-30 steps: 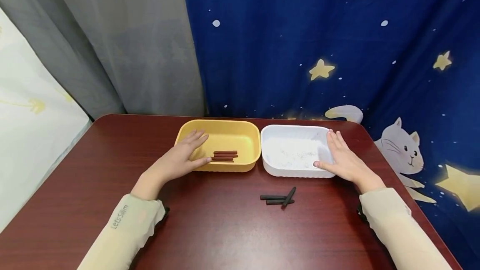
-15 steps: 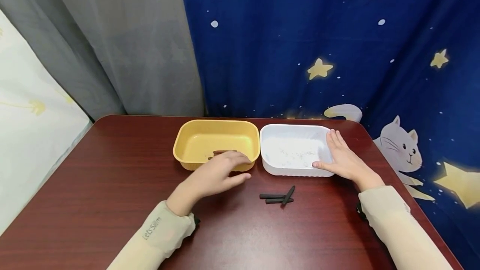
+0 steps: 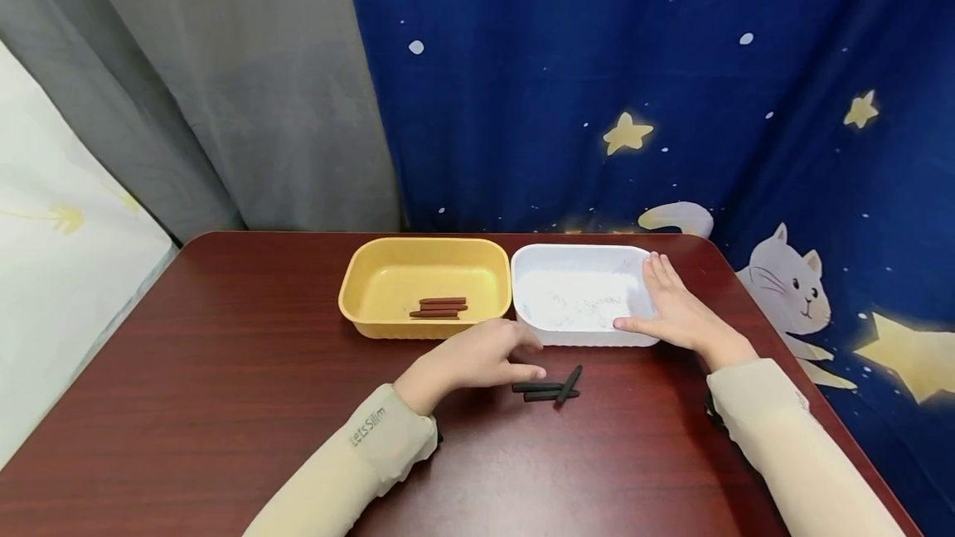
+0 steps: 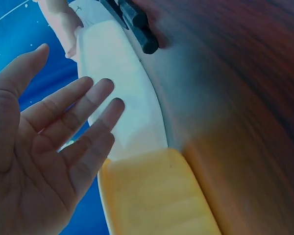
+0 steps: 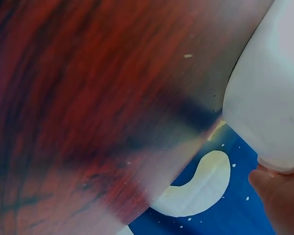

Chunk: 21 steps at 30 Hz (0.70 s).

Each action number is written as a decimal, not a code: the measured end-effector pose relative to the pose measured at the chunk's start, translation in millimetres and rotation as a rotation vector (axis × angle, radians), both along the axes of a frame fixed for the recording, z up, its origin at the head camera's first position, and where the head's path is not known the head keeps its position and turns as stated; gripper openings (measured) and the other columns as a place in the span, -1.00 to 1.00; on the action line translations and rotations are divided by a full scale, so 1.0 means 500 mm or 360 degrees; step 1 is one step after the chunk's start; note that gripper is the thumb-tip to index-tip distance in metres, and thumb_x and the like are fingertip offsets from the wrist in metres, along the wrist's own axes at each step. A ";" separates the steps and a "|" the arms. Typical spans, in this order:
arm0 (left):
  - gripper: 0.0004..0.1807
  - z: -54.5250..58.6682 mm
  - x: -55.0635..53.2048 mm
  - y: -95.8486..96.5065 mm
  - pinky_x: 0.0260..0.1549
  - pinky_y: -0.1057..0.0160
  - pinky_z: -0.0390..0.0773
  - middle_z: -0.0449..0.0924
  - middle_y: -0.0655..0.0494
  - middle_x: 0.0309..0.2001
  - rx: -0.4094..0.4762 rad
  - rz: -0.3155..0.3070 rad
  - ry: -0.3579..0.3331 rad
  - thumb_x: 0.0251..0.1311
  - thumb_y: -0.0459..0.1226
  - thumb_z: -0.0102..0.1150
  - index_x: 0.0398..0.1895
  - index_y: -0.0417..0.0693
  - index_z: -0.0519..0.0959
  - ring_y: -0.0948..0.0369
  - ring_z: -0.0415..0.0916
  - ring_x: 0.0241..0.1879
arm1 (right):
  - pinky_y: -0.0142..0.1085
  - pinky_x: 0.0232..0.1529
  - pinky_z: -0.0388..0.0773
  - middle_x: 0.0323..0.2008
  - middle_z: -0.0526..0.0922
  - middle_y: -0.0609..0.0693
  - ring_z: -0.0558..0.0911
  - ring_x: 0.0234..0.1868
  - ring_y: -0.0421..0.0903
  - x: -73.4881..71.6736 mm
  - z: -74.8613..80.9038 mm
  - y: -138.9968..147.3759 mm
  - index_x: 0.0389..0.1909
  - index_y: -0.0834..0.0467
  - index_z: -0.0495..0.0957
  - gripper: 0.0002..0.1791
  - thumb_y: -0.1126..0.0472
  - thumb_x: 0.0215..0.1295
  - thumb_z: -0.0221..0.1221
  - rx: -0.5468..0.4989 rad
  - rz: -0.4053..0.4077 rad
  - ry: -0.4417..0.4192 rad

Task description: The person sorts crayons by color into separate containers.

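Three black crayon-like sticks (image 3: 545, 388) lie on the table, one crossed over the others. My left hand (image 3: 483, 355) hovers just left of them, fingers loosely bent, holding nothing. Its palm and spread fingers show in the left wrist view, above the white and yellow tubs. Several brown sticks (image 3: 440, 309) of the same sort lie in the yellow tub (image 3: 418, 251). At the right end of the white tub (image 3: 574, 253), my right hand (image 3: 682, 313) rests with straight fingers along the side and thumb at the front rim. Dark specks mark that tub's floor.
Both tubs stand side by side near the back edge of the dark red table (image 3: 224, 404). Behind it hang a grey curtain (image 3: 269, 106) and a blue curtain with stars (image 3: 522, 106). A white patterned cloth (image 3: 67, 272) hangs at the left.
My left hand has moved right, from over the yellow tub past its front to beside the black sticks. My right hand stays at the white tub. The head view has shifted slightly.
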<state>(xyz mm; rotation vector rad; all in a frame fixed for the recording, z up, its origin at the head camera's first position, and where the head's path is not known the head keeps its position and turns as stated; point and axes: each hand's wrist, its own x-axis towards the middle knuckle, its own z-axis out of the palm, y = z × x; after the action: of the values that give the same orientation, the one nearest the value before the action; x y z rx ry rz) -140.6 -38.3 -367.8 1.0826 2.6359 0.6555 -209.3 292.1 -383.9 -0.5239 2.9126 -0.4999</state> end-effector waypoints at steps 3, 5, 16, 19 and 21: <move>-0.53 -0.005 -0.009 0.012 0.07 0.31 0.58 0.70 0.11 0.06 0.0002 -0.0006 -0.0083 0.29 0.01 0.25 0.12 -0.09 0.64 0.29 0.63 0.02 | 0.26 0.51 -0.19 0.57 -0.38 0.34 -0.35 0.58 0.29 0.000 0.001 -0.003 0.52 0.44 -0.30 0.37 -0.40 0.13 0.22 -0.0003 0.0004 0.0011; -0.53 -0.007 -0.014 0.019 0.00 0.35 0.59 0.72 0.12 -0.01 -0.0002 -0.0023 -0.0112 0.26 0.01 0.29 0.09 -0.09 0.66 0.32 0.64 -0.06 | 0.26 0.51 -0.20 0.57 -0.38 0.34 -0.35 0.58 0.30 -0.002 0.001 -0.004 0.52 0.45 -0.30 0.37 -0.40 0.13 0.23 -0.0008 0.0010 0.0020; -0.65 -0.029 -0.023 0.079 -0.29 0.49 0.51 0.72 0.23 -0.30 -0.0121 -0.0125 -0.0090 0.14 0.04 0.38 -0.18 -0.01 0.74 0.44 0.53 -0.34 | 0.29 0.49 -0.24 0.56 -0.34 0.38 -0.34 0.58 0.31 -0.006 -0.002 -0.005 0.51 0.46 -0.30 0.39 -0.42 0.12 0.23 -0.0009 -0.0004 0.0035; -0.67 -0.033 -0.021 0.095 -0.32 0.50 0.49 0.72 0.23 -0.33 -0.0169 -0.0111 -0.0078 0.11 0.04 0.41 -0.26 0.01 0.74 0.44 0.53 -0.34 | 0.30 0.49 -0.24 0.56 -0.35 0.37 -0.34 0.58 0.31 -0.005 -0.003 -0.005 0.51 0.46 -0.31 0.39 -0.42 0.12 0.23 -0.0014 -0.0012 0.0025; -0.70 -0.034 -0.020 0.103 -0.34 0.51 0.48 0.71 0.26 -0.36 -0.0213 -0.0098 -0.0057 0.07 0.03 0.43 -0.30 0.03 0.73 0.45 0.52 -0.35 | 0.31 0.49 -0.24 0.56 -0.37 0.37 -0.34 0.58 0.31 -0.004 -0.004 -0.004 0.51 0.46 -0.31 0.39 -0.42 0.12 0.23 -0.0016 -0.0020 0.0020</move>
<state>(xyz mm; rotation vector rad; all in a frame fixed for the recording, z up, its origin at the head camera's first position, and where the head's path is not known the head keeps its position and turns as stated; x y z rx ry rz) -150.7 13.1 -384.9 1.0976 2.5640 0.4740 -211.1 290.3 -385.9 -0.5119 2.9288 -0.5151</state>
